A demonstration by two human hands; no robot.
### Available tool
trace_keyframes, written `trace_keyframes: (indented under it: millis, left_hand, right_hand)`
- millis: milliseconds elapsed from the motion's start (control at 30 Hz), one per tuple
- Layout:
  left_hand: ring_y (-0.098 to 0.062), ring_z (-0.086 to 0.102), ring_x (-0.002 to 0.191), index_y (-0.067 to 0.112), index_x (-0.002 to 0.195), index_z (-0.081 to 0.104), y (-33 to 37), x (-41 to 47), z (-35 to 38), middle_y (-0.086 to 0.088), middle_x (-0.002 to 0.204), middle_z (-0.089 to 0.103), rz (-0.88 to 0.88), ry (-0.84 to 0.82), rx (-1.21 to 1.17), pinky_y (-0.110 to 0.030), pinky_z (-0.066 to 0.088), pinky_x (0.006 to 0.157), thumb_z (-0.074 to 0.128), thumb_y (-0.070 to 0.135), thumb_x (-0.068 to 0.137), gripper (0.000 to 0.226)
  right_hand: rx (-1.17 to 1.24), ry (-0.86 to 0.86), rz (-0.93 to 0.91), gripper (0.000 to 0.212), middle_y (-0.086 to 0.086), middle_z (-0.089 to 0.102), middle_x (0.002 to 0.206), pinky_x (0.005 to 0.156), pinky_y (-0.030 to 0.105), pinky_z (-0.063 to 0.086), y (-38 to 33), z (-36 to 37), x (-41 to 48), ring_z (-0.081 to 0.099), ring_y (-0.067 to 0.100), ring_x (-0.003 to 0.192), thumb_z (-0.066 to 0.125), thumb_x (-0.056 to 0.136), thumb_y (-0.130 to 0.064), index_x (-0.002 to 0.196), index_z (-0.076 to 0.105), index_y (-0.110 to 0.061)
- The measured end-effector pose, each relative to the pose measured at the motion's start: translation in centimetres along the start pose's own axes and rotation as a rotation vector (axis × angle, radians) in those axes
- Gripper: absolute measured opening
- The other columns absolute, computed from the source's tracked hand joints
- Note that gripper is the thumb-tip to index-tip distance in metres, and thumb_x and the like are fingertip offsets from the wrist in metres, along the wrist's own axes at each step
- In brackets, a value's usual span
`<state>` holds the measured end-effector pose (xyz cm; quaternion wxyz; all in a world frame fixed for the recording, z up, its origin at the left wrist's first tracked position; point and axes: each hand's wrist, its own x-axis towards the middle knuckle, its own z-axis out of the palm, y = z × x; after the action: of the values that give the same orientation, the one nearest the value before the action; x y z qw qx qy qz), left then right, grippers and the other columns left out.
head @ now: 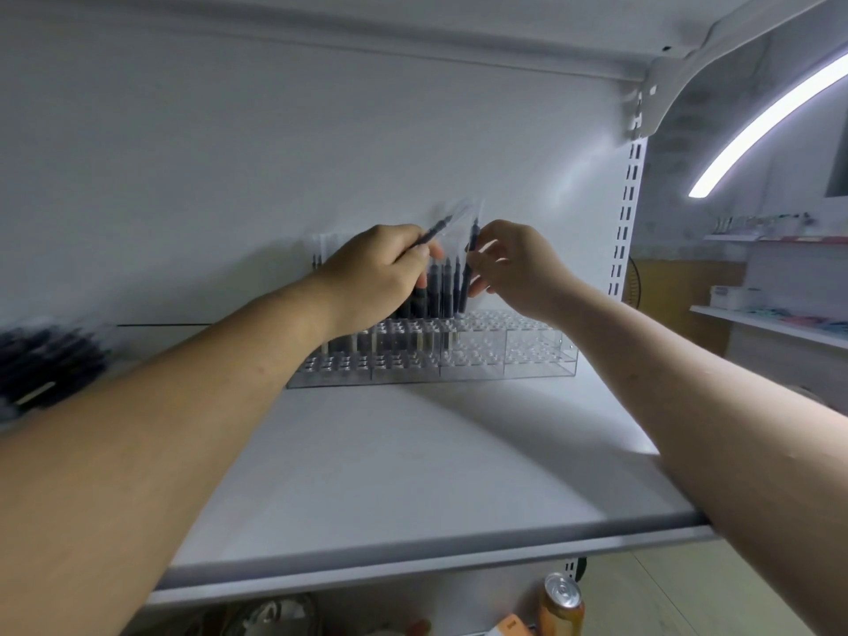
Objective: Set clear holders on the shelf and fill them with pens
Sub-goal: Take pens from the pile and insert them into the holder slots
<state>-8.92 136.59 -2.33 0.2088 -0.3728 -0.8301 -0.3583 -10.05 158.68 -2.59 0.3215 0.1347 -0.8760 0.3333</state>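
Note:
A row of clear holders stands at the back of the white shelf. Its left part holds several dark pens standing upright; its right part has open holes. My left hand grips a bundle of dark pens, tips pointing up and right, just above the filled holes. My right hand pinches a single dark pen, held nearly upright over the holder next to the standing pens.
A blurred pile of dark pens lies at the left edge. A slotted shelf upright rises at the right. Below the shelf edge stands a drink can. Other shelves with goods are at far right.

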Motion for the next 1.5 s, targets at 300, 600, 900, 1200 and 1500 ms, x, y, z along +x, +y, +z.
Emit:
trace_keyframes:
  millis: [300, 600, 900, 1200, 1500]
  left_hand:
    - [-0.004, 0.033, 0.041, 0.002, 0.096, 0.062, 0.1, -0.2, 0.0, 0.014, 0.042, 0.043, -0.017, -0.006, 0.019, -0.034, 0.032, 0.057, 0.039, 0.020, 0.112, 0.033]
    - [-0.006, 0.041, 0.048, 0.006, 0.111, 0.063, -0.1, -0.1, -0.1, -0.007, 0.076, 0.067, -0.005, -0.038, 0.058, -0.037, 0.039, 0.060, 0.036, 0.016, 0.110, 0.029]
    - [0.000, 0.050, 0.056, 0.024, 0.117, 0.060, -0.6, 0.3, 0.2, 0.000, 0.096, 0.068, 0.024, -0.026, 0.083, -0.022, 0.041, 0.057, 0.041, 0.019, 0.110, 0.021]
    - [-0.020, 0.063, 0.075, 0.018, 0.102, 0.073, -0.5, 0.3, -0.1, -0.001, 0.084, 0.070, 0.095, 0.076, 0.142, -0.034, 0.050, 0.068, 0.057, 0.025, 0.107, 0.018]
    - [-0.020, 0.066, 0.082, 0.024, 0.100, 0.075, -0.7, 0.4, 0.0, 0.002, 0.084, 0.071, 0.144, 0.093, 0.143, -0.040, 0.057, 0.076, 0.061, 0.033, 0.104, 0.017]
  right_hand:
    - [-0.161, -0.095, -0.008, 0.002, -0.001, 0.077, 0.086, 0.075, 0.035, 0.059, 0.4, 0.5, 0.0, 0.075, 0.019, 0.083, 0.066, 0.098, -0.022, 0.097, 0.067, -0.021]
    - [-0.197, -0.088, 0.004, 0.012, -0.003, 0.077, 0.089, 0.062, 0.024, 0.046, 0.4, 0.2, 0.1, 0.071, 0.012, 0.083, 0.068, 0.098, -0.022, 0.086, 0.070, -0.019]
    - [-0.270, -0.152, -0.025, 0.006, -0.009, 0.076, 0.087, 0.081, 0.030, 0.061, 0.8, 0.1, 0.0, 0.072, 0.007, 0.083, 0.075, 0.093, -0.025, 0.089, 0.077, -0.022]
    - [0.217, 0.010, -0.081, 0.006, 0.004, 0.079, 0.086, 0.070, 0.029, 0.059, -0.5, -1.6, 0.0, 0.072, 0.016, 0.076, 0.076, 0.090, -0.010, 0.090, 0.077, -0.015]
    - [0.636, -0.222, 0.006, 0.025, 0.022, 0.075, 0.096, 0.068, 0.032, 0.043, -1.7, -0.7, -0.8, 0.070, 0.027, 0.084, 0.078, 0.091, -0.021, 0.097, 0.076, 0.003]
